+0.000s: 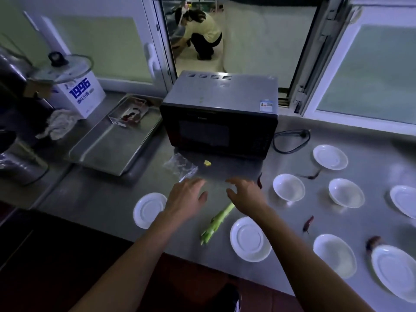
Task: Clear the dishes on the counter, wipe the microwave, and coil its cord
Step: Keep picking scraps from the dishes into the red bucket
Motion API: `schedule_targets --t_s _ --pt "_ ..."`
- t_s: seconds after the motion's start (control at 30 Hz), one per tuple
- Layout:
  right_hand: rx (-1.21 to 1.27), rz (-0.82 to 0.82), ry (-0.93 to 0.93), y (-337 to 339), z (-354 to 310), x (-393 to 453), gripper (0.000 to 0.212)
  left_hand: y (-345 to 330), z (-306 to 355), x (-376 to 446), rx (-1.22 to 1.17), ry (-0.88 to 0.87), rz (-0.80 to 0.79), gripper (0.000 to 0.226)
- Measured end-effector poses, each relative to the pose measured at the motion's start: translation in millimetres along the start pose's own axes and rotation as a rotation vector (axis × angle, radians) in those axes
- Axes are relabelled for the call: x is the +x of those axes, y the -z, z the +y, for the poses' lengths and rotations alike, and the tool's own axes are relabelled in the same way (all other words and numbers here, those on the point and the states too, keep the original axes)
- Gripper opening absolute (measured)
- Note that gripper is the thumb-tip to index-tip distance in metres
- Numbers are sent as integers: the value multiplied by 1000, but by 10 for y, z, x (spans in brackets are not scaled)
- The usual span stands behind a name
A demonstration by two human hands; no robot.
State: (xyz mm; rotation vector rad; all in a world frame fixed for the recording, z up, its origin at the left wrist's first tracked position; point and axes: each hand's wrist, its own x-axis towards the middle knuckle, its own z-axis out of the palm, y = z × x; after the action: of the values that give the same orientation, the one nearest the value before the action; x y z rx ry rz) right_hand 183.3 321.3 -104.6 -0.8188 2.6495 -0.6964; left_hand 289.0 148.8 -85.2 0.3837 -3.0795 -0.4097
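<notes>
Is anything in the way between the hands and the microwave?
Almost nothing: only a crumpled clear plastic bag and a small yellow scrap lie on the counter between the left hand, right hand and microwave.

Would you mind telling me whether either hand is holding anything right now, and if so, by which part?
Nothing is held. The left hand and right hand both hover open above the counter, in front of the microwave.

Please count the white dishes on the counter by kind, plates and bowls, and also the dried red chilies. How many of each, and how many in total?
White plates: 6 (one left of the hands, five on the right, e.g.)
White bowls: 2
Dried red chilies: 4 visible, e.g.; the one behind the right hand is partly hidden.
Total: 12
</notes>
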Motion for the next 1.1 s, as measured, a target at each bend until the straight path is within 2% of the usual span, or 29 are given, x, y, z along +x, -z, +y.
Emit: schedule_targets --t_s 0.23,0.47,0.83,1.1 --pt "-39 -59 25 -250 32 471 39 -186 -283 234 -11 127 -59 44" --pt "-71 -107 -34 -573 9 1018 42 -479 -786 524 -36 194 -98 50" --pt "-99 -64 -150 -1072 -200 1712 42 -943 -1341 1152 34 188 -205 58" --pt "-147 -51 -162 -1307 -237 1994 44 -1109 -1509 1372 65 204 -250 81"
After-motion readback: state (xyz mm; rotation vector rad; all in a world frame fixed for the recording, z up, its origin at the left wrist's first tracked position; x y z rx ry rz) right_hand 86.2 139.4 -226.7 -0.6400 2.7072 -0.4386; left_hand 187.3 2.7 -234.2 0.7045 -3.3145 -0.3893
